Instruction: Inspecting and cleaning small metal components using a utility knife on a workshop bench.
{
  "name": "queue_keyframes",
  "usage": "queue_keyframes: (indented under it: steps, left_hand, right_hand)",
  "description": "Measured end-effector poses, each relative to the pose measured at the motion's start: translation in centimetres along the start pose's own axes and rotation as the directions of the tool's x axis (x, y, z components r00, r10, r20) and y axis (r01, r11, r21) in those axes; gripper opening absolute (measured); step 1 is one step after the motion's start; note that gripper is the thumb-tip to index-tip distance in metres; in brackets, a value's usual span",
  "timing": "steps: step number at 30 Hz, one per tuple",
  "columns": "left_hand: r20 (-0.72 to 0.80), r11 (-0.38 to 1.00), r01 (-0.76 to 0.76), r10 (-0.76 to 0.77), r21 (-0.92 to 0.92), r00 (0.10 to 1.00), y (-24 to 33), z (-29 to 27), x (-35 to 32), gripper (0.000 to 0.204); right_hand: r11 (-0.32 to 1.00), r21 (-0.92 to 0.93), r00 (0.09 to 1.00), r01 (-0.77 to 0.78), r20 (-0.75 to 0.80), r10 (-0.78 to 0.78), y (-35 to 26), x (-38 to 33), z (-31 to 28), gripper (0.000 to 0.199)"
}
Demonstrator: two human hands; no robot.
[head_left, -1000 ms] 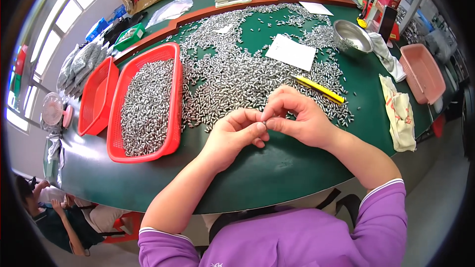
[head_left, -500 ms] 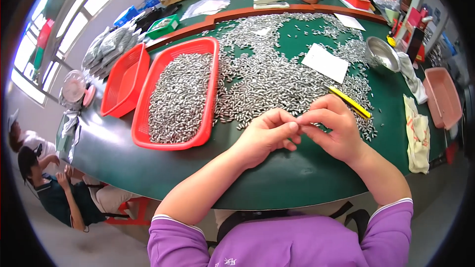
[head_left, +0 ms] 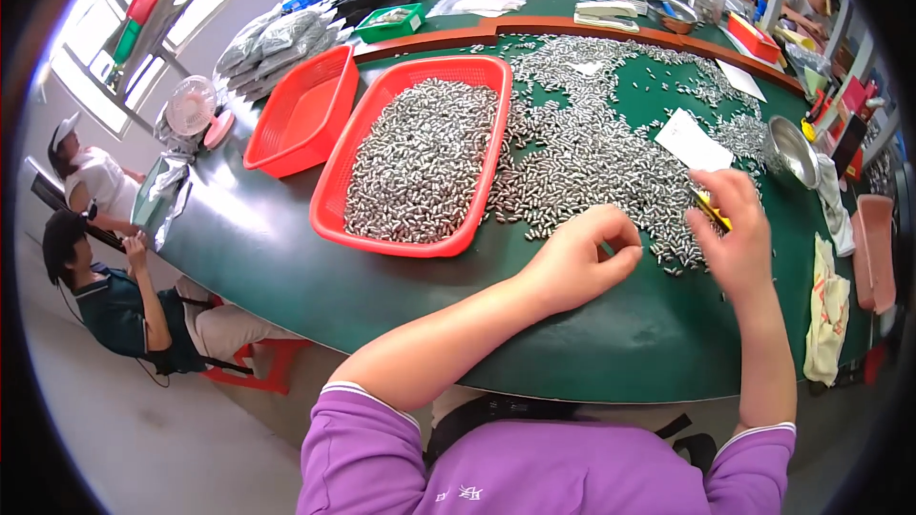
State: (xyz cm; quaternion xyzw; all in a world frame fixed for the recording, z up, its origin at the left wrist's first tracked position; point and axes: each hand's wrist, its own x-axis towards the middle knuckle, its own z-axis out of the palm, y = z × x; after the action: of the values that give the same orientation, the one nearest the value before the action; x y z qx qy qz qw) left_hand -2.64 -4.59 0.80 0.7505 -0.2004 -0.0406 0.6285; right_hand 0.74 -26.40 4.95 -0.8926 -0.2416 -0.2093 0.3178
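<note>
Head view | your hands have parted: left hand (head_left: 577, 262) curled shut, contents unseen, near counter's front edge | right hand (head_left: 735, 238) fingers spread over metal pieces (head_left: 611, 162) beside yellow tool (head_left: 711, 211) | full red tray (head_left: 420, 157) left of pile.

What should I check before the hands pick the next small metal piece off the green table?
1. Left hand free: cannot tell; its fingers are curled shut, and what they hold, if anything, is hidden.
2. Right hand free: cannot tell; it sits over a yellow tool, grip unclear.
3. Loose metal pieces near both hands: ok, the heap lies just beyond the fingers.
4. Red tray near the left hand: ok, it stands beside the heap.
5. Room in that tray: ok, the pieces in it lie below its rim.
6. Green table edge in front of the hands: ok, only a few stray pieces.
</note>
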Motion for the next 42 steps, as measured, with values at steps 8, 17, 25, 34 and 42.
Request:
queue_keyframes:
  steps: [8, 17, 25, 34, 42]
  left_hand:
    - [0.04, 0.63, -0.261, 0.342, 0.731, 0.939, 1.3, -1.3, -0.2, 0.013]
    - [0.108, 0.648, -0.171, 0.136, 0.742, 0.985, 1.8, -0.5, -0.5, 0.016]
    - [0.139, 0.68, -0.15, 0.071, 0.718, 0.988, 2.1, -1.3, -0.5, 0.017]
    - [0.152, 0.667, -0.166, 0.08, 0.726, 0.985, 1.6, -1.1, 0.0, 0.013]
    - [0.122, 0.68, -0.139, 0.073, 0.72, 0.99, 1.4, -0.6, 0.1, 0.014]
  right_hand:
    - [0.907, -0.245, 0.895, -0.343, 0.208, 0.395, 4.3, 0.8, -3.5, 0.028]
    - [0.943, -0.285, 0.954, -0.174, 0.189, 0.233, 4.9, 0.7, -2.3, 0.015]
    - [0.99, 0.106, 0.899, -0.09, 0.436, 0.035, -1.3, -2.0, -1.1, 0.032]
    - [0.988, 0.09, 0.888, 0.126, 0.434, -0.152, -1.3, -4.5, 2.3, 0.02]
    - [0.982, 0.148, 0.916, 0.121, 0.364, -0.167, -0.9, -4.5, 2.7, 0.019]
